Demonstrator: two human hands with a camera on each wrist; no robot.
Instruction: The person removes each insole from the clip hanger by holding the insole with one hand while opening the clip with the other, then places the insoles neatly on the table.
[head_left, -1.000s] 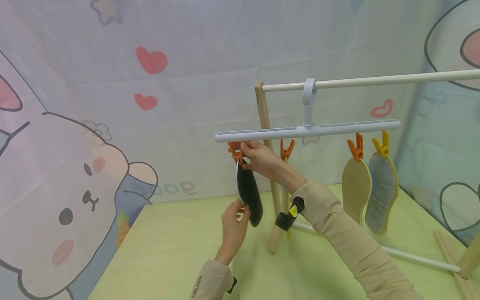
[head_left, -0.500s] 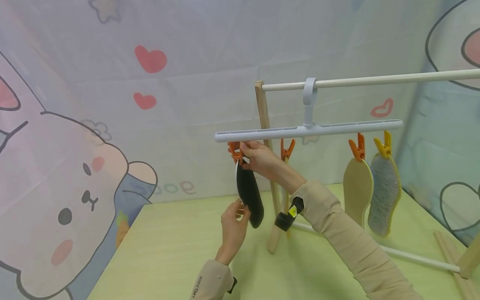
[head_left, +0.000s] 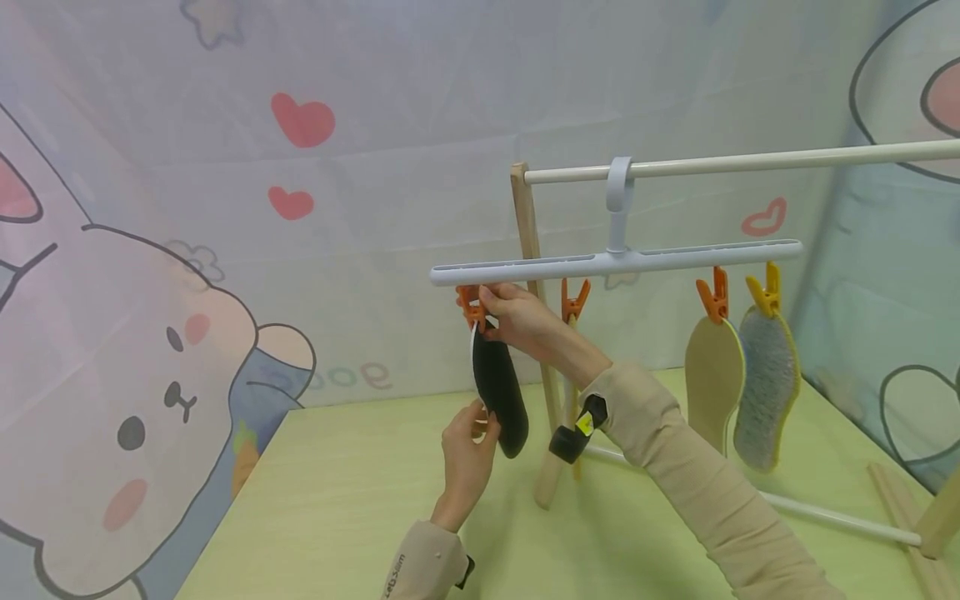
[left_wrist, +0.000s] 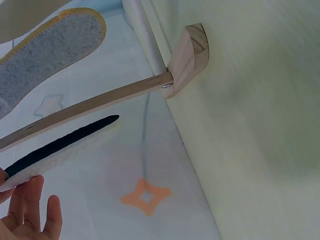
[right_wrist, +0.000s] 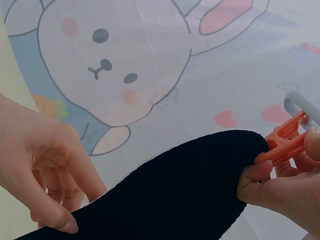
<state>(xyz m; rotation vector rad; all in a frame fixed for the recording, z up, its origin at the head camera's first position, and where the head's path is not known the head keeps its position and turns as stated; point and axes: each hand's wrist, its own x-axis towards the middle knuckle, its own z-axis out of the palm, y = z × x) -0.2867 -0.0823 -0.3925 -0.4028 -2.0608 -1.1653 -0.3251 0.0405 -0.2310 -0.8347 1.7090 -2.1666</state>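
Note:
A black insole (head_left: 498, 387) with a white underside hangs below the left end of a white hanger (head_left: 525, 268). My right hand (head_left: 525, 321) grips an orange clothespin (head_left: 472, 307) at the insole's top, one fingertip lying against the black face in the right wrist view. The clothespin's jaws sit at the insole's upper end. Lower down, my left hand (head_left: 468, 450) pinches the insole's edge between thumb and fingers. The left wrist view shows the insole (left_wrist: 65, 145) nearly edge-on, the left hand (left_wrist: 30, 210) at its near end.
From the hanger's right side hang a beige insole (head_left: 712, 375) and a fuzzy grey insole (head_left: 767, 387), held by orange and yellow clothespins. Another orange clothespin (head_left: 574, 298) is near the middle. The hanger hooks over a white rod (head_left: 750, 162) on a wooden stand above the pale green table (head_left: 322, 492).
The insoles at the right sway slightly. Both hands keep their places on the black insole and the clothespin.

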